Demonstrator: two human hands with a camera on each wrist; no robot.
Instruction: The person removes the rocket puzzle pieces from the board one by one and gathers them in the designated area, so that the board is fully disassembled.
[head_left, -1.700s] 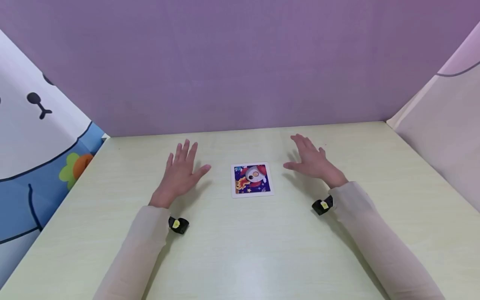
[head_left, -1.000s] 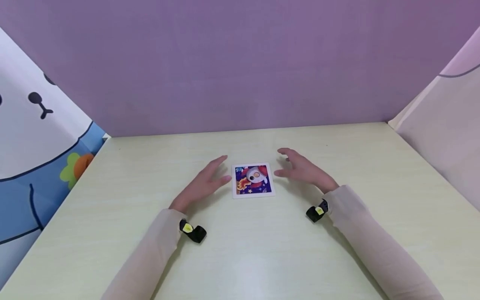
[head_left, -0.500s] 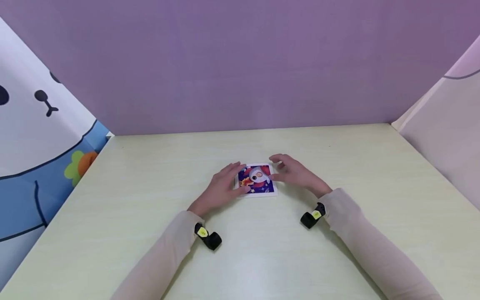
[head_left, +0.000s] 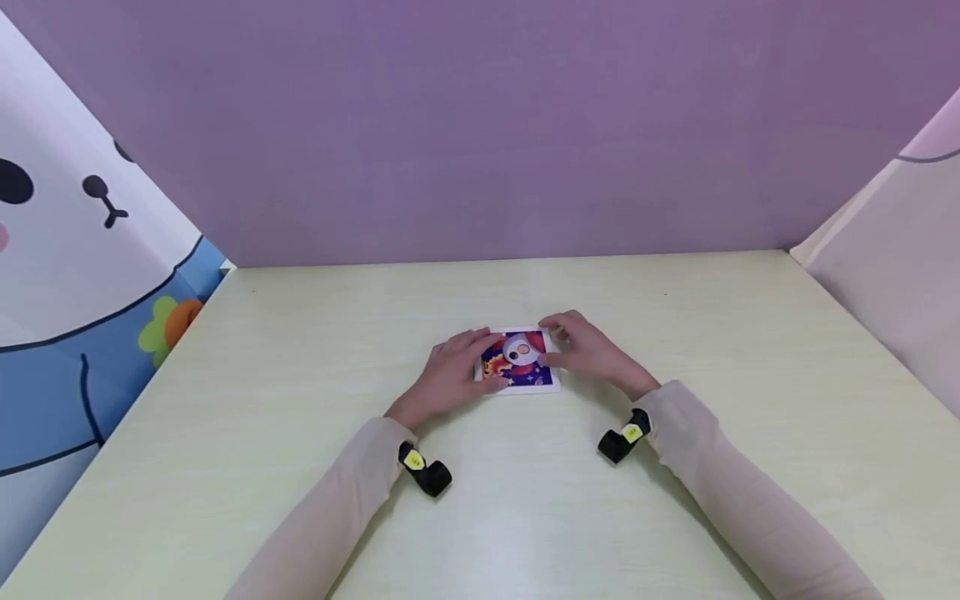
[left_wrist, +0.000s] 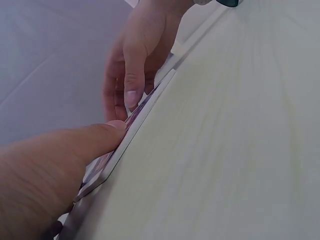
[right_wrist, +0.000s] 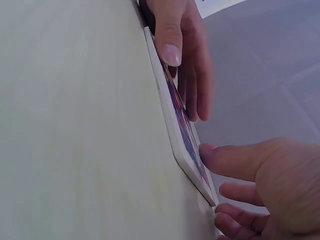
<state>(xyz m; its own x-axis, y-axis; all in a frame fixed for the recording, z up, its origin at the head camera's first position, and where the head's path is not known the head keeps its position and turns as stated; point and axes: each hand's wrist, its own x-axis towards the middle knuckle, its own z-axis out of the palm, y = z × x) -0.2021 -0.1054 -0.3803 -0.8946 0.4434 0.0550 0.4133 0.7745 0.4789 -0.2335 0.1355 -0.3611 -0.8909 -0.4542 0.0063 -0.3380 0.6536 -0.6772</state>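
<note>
A square picture board (head_left: 516,362) lies flat on the pale table (head_left: 465,500). Its white border surrounds a blue and red space cartoon, and the side views show it as a thin slab with rounded corners. My left hand (head_left: 444,371) lies over its left side, thumb on the picture near the front and fingers reaching across toward the back corner. From the right, my right hand (head_left: 588,354) holds the right edge, with the thumb on the picture and bent fingers at the side, as the right wrist view shows. The fingers partly hide the picture.
A purple panel (head_left: 480,133) stands along the table's back edge. Cartoon-printed fabric (head_left: 67,275) hangs at the left, and a pale wall (head_left: 892,267) rises at the right. Each wrist carries a black strap camera, the left camera (head_left: 427,473) and the right camera (head_left: 621,442).
Both hands came inward from spread positions beside the picture board onto its left and right sides. The board stays in place on the table. During the last half second the hands barely shift.
</note>
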